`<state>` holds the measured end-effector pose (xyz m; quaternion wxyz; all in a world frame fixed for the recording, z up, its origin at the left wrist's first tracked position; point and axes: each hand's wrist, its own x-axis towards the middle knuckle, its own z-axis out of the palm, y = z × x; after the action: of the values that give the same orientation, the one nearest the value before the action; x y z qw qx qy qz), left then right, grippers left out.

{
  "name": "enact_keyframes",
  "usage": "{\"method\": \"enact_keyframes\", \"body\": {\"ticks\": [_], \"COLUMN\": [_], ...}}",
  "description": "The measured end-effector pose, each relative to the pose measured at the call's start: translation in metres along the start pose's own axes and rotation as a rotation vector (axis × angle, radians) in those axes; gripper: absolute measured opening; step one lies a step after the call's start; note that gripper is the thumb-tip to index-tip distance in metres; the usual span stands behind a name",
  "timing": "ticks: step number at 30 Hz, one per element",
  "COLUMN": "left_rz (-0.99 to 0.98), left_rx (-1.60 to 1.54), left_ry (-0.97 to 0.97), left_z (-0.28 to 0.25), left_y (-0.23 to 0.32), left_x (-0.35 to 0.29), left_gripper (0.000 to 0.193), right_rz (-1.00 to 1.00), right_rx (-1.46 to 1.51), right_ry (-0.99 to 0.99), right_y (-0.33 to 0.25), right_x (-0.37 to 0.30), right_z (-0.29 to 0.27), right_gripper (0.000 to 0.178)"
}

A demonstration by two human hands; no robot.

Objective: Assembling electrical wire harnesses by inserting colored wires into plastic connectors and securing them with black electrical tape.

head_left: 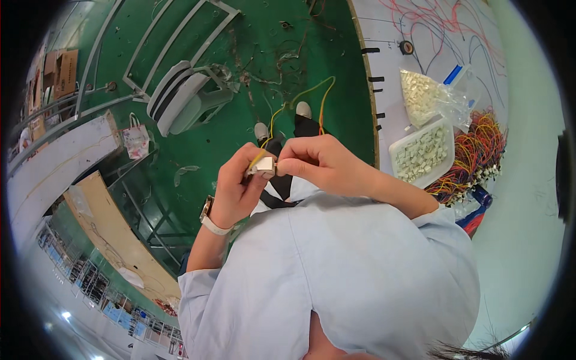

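In front of my body, my left hand [231,187] is closed round a small white plastic connector [264,164]. My right hand [321,161] meets it from the other side, thumb and forefinger pinched together at the connector's end. What lies between those fingertips is mostly hidden; it looks like a thin wire end. A yellow wire [329,96] rises from beside my right hand, loops over the floor and comes back down toward my left hand. On my left wrist is a watch [207,207] with a pale strap.
On the white table to my right, a white tray [443,170] holds many small connectors. Beside it lie a clear bag of connectors [420,97], a tangled wire bundle [480,150] and a tape roll [407,47]. A grey chair [186,99] and metal frames stand ahead left on the green floor.
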<state>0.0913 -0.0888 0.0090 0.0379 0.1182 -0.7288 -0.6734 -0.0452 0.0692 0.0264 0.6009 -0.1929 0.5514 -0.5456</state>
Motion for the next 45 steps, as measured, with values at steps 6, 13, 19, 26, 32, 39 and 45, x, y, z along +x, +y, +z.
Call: {"method": "enact_keyframes", "body": {"ticks": [6, 13, 19, 26, 32, 39, 45], "left_rz": [-0.158, -0.471, -0.888, -0.915, -0.887, -0.977, -0.803], "left_rx": [0.129, 0.226, 0.384, 0.474, 0.689, 0.733, 0.608], "left_ry": [-0.074, -0.144, 0.139, 0.501, 0.558, 0.548, 0.484], "left_z": [-0.004, -0.008, -0.027, -0.033, -0.029, -0.035, -0.035], "left_y": [0.003, -0.053, -0.173, -0.359, -0.496, -0.538, -0.522], "left_x": [0.005, 0.001, -0.064, -0.11, -0.186, -0.144, -0.139], "left_gripper": [0.014, 0.007, 0.019, 0.015, 0.02, 0.04, 0.032], "right_rz": [-0.444, -0.142, -0.135, 0.402, 0.091, -0.335, 0.416], "right_rx": [-0.521, -0.083, -0.056, -1.292, -1.47, -1.481, -0.691], "right_ry": [0.102, -0.003, -0.24, 0.098, 0.112, 0.014, 0.435], "right_y": [0.03, 0.121, 0.282, 0.658, 0.842, 0.924, 0.805], "right_x": [0.006, 0.052, 0.163, 0.311, 0.464, 0.496, 0.471], "right_z": [-0.011, -0.007, 0.008, -0.2, -0.286, -0.307, -0.238], "right_gripper": [0.015, 0.018, 0.027, 0.029, 0.012, 0.009, 0.023]}}
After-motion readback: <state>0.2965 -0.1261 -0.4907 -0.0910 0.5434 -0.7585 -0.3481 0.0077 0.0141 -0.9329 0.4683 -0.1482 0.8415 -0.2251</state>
